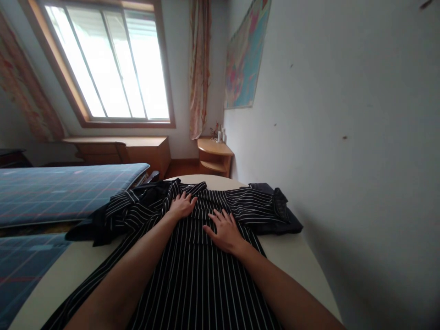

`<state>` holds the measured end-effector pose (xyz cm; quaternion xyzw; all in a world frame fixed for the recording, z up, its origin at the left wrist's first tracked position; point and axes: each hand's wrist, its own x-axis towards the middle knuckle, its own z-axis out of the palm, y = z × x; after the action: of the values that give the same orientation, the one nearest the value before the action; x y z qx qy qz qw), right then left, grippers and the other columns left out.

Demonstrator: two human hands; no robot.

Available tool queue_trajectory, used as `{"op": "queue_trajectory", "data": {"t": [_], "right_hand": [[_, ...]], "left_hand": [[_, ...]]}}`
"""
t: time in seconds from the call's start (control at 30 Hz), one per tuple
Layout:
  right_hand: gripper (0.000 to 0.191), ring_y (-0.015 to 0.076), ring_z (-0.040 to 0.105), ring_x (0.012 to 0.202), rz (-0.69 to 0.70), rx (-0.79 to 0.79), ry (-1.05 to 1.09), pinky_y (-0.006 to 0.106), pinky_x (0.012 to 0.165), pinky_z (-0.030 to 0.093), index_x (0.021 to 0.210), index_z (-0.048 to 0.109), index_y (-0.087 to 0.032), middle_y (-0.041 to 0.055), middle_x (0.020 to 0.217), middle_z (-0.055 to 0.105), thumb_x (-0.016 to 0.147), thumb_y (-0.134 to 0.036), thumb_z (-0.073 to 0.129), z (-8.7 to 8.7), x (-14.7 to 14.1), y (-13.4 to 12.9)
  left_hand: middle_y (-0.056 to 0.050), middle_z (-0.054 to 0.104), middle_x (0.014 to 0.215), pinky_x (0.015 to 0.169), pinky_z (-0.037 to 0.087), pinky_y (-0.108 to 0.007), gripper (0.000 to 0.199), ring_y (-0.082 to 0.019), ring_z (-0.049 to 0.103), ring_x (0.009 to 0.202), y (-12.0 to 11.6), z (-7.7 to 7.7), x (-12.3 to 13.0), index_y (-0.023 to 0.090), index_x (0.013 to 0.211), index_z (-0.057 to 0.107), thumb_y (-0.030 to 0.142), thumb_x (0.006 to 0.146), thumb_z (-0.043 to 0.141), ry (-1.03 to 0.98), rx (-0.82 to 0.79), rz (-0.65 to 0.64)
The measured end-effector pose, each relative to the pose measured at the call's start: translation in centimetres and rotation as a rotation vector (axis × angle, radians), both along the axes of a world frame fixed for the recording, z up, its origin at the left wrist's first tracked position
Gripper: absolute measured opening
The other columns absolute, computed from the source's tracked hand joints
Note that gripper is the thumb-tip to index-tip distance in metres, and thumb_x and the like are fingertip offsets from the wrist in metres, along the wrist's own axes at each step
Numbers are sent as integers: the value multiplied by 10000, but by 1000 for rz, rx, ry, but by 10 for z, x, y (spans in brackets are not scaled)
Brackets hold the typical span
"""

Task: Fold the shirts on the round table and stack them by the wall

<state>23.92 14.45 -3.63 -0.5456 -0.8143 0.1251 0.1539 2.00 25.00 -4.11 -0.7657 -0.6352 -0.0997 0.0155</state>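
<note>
A black dress with white stripes (199, 275) is spread over a pale round-edged table (305, 266), its collar at the far side. My left hand (183, 206) lies on the upper chest near the collar, fingers spread. Flat on the dress to the right, my right hand (225, 231) rests below the shoulder with its fingers apart. The right sleeve stretches out over a folded dark cloth (294, 224). On the left, the other sleeve lies bunched together with black fabric (85, 229) at the table's edge. The hem runs out of view toward me.
A bed with a blue plaid cover (68, 190) adjoins the table on the left. A white wall (360, 183) rises along the right. Behind stand a wooden desk (151, 142) under the window and a corner shelf (216, 147) with small items.
</note>
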Motion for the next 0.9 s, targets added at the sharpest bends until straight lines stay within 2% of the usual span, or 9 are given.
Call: {"op": "queue_trajectory", "data": {"t": [0.1, 0.17, 0.33, 0.43, 0.57, 0.77, 0.9], "right_hand": [[747, 319, 145, 1504, 38, -46, -24, 522, 1204, 70, 1501, 412, -270, 47, 1617, 285, 932, -733, 271, 1, 4, 5], [753, 320, 129, 1508, 60, -56, -37, 522, 1206, 63, 1510, 400, -261, 49, 1622, 269, 932, -730, 283, 2, 5, 6], [752, 318, 98, 1513, 73, -40, -57, 518, 1211, 34, 1527, 369, -252, 49, 1631, 241, 935, -712, 305, 2, 6, 4], [740, 318, 105, 1512, 74, -31, -51, 523, 1210, 32, 1523, 377, -256, 54, 1630, 244, 939, -705, 301, 2, 6, 3], [722, 319, 120, 1509, 85, -24, -42, 533, 1207, 44, 1517, 385, -264, 58, 1624, 261, 944, -695, 299, 2, 7, 1], [696, 312, 181, 1496, 24, 15, -31, 533, 1203, 91, 1506, 392, -305, 37, 1619, 279, 945, -699, 278, 4, 7, -2], [738, 321, 181, 1496, -5, -10, -56, 540, 1200, 99, 1526, 360, -299, 50, 1623, 265, 929, -725, 271, 5, 14, -3]], "left_hand": [[-235, 427, 1498, 1009, 369, -615, 612, -439, 414, 1343, 1, 0, 9, 145, 1363, 529, 555, 975, 291, -9, -19, 152], [-222, 383, 1531, 1054, 342, -586, 597, -425, 349, 1387, 1, 4, 16, 124, 1323, 557, 545, 964, 332, -13, 26, 173], [-123, 392, 1542, 1173, 234, -471, 442, -302, 283, 1444, 12, 11, 27, 185, 1319, 554, 404, 960, 421, -29, 211, 0], [-95, 388, 1552, 1186, 218, -458, 460, -281, 284, 1454, 25, 8, 32, 218, 1369, 517, 430, 985, 379, -43, 127, -33], [-89, 397, 1558, 1148, 298, -448, 523, -282, 341, 1436, 39, -1, 38, 231, 1413, 488, 500, 1003, 306, -45, 14, -37], [-134, 328, 1590, 1143, 269, -527, 695, -355, 280, 1460, 58, -10, 35, 199, 1490, 400, 621, 977, 197, -55, -61, 75], [-148, 302, 1599, 1134, 261, -557, 691, -377, 230, 1475, 64, -9, 32, 197, 1513, 359, 609, 966, 263, -50, -85, 83]]}}
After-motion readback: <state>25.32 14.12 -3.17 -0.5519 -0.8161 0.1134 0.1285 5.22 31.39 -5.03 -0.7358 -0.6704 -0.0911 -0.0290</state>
